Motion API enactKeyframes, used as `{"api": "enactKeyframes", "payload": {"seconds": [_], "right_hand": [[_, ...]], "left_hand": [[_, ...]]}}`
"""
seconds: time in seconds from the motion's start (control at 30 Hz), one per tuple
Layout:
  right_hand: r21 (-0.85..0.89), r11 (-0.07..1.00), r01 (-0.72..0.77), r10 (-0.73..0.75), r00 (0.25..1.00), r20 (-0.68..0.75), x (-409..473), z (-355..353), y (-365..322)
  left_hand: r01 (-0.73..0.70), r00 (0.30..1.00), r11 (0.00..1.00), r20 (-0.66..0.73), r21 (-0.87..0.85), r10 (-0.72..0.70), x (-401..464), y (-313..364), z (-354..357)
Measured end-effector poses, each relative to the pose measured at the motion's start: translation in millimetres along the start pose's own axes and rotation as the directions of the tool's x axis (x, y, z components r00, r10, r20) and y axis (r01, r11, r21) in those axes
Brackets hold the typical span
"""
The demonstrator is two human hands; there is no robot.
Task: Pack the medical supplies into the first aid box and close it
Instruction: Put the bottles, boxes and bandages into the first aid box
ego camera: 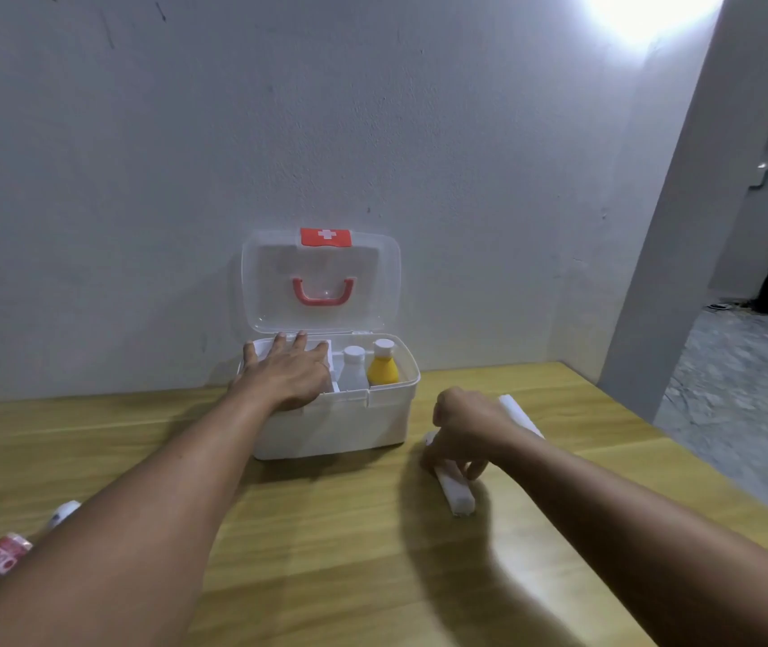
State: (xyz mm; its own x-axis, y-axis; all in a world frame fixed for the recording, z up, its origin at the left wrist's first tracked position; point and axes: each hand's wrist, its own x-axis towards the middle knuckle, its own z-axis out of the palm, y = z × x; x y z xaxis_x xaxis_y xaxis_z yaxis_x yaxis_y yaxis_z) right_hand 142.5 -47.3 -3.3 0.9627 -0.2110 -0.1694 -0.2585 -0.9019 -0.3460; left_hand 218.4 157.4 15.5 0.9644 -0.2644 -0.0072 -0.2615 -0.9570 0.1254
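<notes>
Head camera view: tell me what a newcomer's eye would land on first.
The open white first aid box against the wall, its clear lid upright with a red handle and cross. Inside on the right stand a yellow bottle and a clear bottle. The left hand lies flat on the box's left side; the right hand closes on a white roll on the wooden table.

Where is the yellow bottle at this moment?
The yellow bottle stands upright in the right part of the open first aid box, beside a clear white-capped bottle on its left.
</notes>
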Motion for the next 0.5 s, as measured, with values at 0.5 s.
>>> {"api": "enactKeyframes", "payload": {"seconds": [0.5], "right_hand": [[-0.17,0.979,-0.113,0.073,0.971,-0.227,64.1,-18.0,64.2]], "left_hand": [[0.003,1.0,1.0,-0.005,0.003,-0.003,3.0,-1.6,2.7]]}}
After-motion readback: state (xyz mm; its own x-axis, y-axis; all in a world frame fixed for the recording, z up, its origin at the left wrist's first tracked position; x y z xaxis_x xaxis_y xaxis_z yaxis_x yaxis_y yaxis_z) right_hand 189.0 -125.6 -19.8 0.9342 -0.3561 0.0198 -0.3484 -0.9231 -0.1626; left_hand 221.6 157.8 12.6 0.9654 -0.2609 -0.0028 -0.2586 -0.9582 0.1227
